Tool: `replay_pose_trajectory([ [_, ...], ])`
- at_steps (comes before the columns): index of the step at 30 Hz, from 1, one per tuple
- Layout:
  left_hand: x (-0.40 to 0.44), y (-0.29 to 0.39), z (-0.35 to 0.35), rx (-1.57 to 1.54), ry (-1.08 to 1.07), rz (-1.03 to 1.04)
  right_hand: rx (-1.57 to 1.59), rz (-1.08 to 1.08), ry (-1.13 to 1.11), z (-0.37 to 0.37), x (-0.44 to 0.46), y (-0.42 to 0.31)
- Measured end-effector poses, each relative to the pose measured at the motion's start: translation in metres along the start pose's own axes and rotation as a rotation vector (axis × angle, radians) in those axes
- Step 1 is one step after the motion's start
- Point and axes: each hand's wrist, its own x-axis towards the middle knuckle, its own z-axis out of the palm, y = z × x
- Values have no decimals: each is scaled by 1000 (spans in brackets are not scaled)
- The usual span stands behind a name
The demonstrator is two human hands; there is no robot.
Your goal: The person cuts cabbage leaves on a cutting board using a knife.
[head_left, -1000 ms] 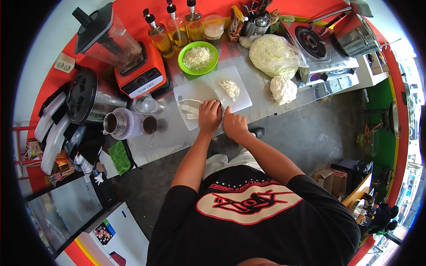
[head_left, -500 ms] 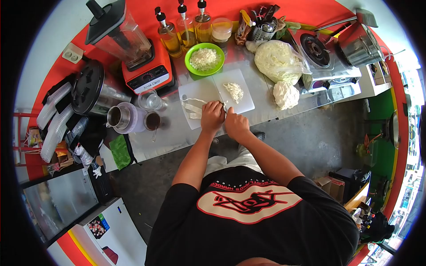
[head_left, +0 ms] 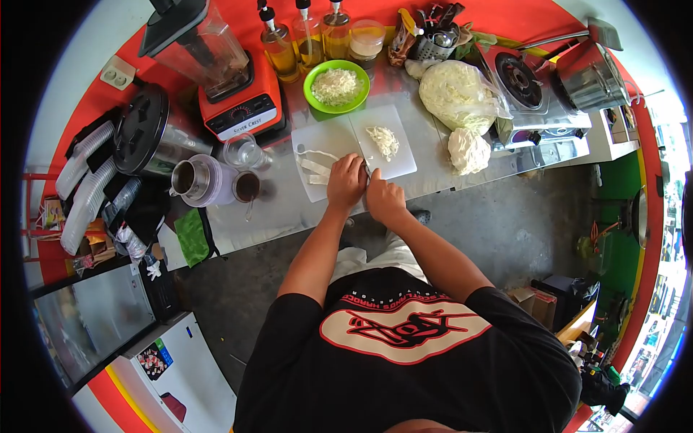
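My right hand [head_left: 387, 196] is closed around the handle of a knife [head_left: 365, 164]; its thin blade points away from me over the white cutting board [head_left: 395, 119]. Beside it, the curled fingers of my left hand [head_left: 346, 182] press down on pale strips [head_left: 315, 173], whose ends stick out to the left. What lies under those fingers is hidden. A small heap of chopped white pieces [head_left: 382, 143] sits on the board's right half. Behind the board stands a green bowl [head_left: 310, 100] holding pale shreds.
A bag of pale shredded vegetable [head_left: 458, 94] and a whitish bundle [head_left: 468, 151] lie right of the board, near a gas stove [head_left: 541, 123]. At left are a blender [head_left: 242, 112], cups and a dark drink [head_left: 246, 186]. Pump bottles [head_left: 309, 47] line the back.
The view has shifted slightly. Both hands stay together at the board's near edge, the right still on the knife and the left on the strips.
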Motion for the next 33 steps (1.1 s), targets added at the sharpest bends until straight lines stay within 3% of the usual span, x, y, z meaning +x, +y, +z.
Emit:
replay_pose_trajectory([
  [19, -1, 11, -6, -31, 20, 3, 18, -18, 13, 6, -6, 4],
  [33, 10, 10, -15, 37, -149, -91, 61, -26, -32, -4, 5, 8],
])
